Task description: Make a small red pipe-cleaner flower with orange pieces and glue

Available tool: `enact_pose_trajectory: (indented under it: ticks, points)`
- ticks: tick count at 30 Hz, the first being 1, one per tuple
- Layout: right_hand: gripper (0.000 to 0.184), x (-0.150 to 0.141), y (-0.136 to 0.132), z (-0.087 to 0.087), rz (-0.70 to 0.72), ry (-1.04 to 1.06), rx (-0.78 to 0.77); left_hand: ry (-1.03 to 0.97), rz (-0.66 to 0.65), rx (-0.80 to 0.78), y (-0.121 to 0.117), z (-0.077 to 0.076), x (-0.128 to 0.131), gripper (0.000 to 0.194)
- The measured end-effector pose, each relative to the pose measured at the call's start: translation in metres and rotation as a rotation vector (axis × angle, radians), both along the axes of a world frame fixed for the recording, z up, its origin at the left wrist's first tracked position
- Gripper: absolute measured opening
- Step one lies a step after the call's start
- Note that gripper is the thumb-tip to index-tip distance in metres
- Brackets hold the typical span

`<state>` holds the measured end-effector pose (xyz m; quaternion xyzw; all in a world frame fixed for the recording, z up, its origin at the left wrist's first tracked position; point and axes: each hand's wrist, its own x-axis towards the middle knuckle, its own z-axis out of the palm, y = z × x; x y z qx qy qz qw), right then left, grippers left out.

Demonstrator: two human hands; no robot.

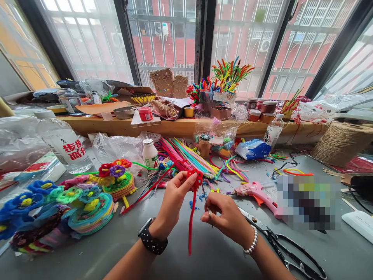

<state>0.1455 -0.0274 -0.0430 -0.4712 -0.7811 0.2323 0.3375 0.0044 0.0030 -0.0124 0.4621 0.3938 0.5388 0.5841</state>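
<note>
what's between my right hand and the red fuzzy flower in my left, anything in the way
Only the slim metal tool in the right hand, its tip up near the red fuzzy flower that the left hand holds. Nothing else visible stands in the way.

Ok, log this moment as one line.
left hand: pinching red fuzzy flower | right hand: holding thin metal tool, tip near flower | pink glue gun: on table | large scissors: on table, unheld
</note>
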Motion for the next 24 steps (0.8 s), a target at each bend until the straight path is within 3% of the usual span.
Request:
enact_pose_trajectory:
  ticks: [12,19,24]
  points:
    - [0.047,-0.0035,0.0004,-0.0020,-0.038,0.077,0.066,0.025,0.041,0.003,-0.0011,0.0037,-0.0004,0.016]
    - [0.046,-0.0015,0.0025,-0.0029,-0.104,0.121,0.050,-0.063,0.078,-0.016,0.0010,0.0034,0.0002,0.015]
    - [0.058,0.0007,0.0010,-0.0023,-0.042,0.146,-0.015,-0.174,-0.043,-0.128,0.0013,0.0020,-0.0011,0.014]
